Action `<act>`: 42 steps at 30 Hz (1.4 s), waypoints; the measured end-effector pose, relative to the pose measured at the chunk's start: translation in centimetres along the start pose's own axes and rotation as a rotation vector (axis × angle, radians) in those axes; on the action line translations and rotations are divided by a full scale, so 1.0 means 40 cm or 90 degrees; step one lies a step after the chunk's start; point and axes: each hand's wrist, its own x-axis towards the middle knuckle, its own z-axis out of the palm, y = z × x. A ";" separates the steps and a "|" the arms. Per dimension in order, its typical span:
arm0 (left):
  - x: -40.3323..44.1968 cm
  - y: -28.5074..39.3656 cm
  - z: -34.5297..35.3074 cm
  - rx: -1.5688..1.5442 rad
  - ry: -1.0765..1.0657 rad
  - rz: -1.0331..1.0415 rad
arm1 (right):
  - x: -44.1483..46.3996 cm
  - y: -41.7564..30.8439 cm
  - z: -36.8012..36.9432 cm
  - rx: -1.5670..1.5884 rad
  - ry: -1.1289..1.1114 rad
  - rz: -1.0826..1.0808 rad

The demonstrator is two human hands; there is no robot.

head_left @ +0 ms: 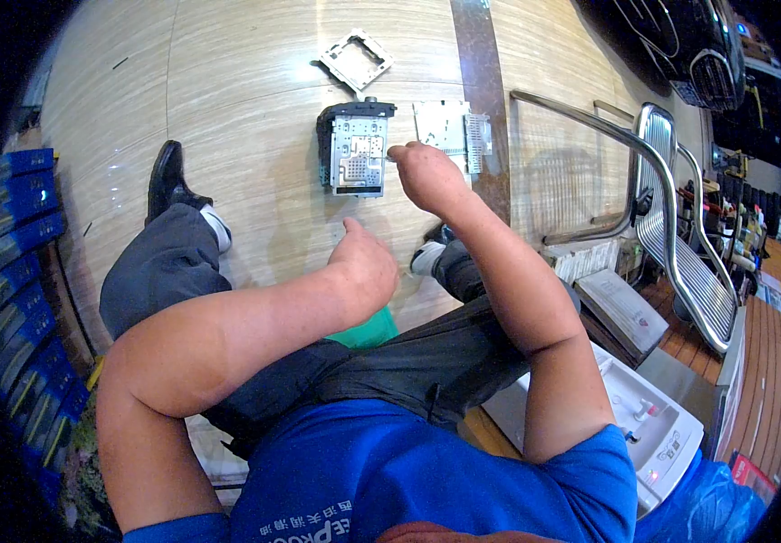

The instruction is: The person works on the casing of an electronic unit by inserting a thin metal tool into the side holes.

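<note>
A boxy metal electronic unit (359,158) with a perforated top plate and a black front stands on the tiled floor, resembling a car stereo. My right hand (431,176) is at its right edge, thumb and fingertips pinched together. Whatever is between those fingertips is too small to make out. Nearer my body, my left hand (365,267) hovers below the unit with one digit stretched out towards it; its other fingers are mostly hidden. No object shows in that hand. A flat metal plate (442,127) with a finned edge lies right of the unit. Beyond it rests a square metal frame (355,61).
Under my left forearm is a green stool or container (363,331). A steel-framed chair (671,208) stands on the right, near a white basin-like tray (648,412). Blue bins (28,262) line the left side. My shoe (168,185) is on the floor at left.
</note>
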 end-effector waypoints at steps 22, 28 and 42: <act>0.000 0.005 0.017 0.024 0.053 -0.013 | 0.004 0.006 0.014 -0.019 0.005 0.019; -0.003 0.003 0.008 0.009 0.041 -0.014 | 0.004 0.008 0.020 -0.014 0.011 -0.006; 0.002 0.002 0.014 0.014 0.021 -0.002 | 0.004 0.007 0.017 0.009 0.005 0.029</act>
